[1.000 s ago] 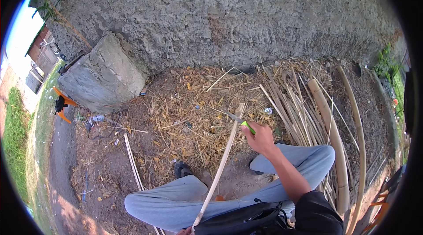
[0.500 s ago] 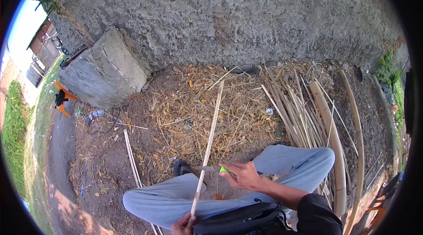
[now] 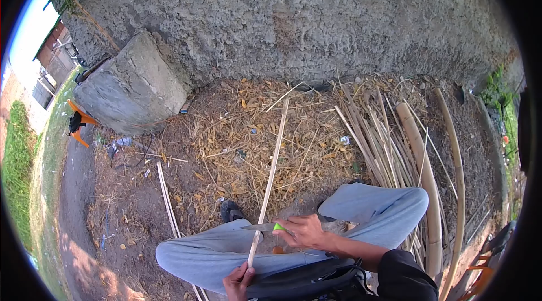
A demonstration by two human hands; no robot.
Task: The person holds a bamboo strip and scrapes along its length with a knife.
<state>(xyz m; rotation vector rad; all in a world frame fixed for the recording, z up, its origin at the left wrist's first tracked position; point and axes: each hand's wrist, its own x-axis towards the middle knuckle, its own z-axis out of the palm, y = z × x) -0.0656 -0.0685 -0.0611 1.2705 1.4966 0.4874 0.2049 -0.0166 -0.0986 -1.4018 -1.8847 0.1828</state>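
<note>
Rough wall [image 3: 339, 24] behind; left fingers [image 3: 237, 276] pinch a pale strip [image 3: 273, 174], right fingers [image 3: 296, 226] clasp a green-handled knife [image 3: 276, 226].

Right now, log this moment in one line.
left hand: gripping pale strip, near end; right hand: holding green-handled knife across strip; strip pile: to the right

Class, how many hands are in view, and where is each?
2: the left hand grips the pale strip at bottom centre; the right hand, above and rightward, holds the green-handled knife. No others show.
</note>
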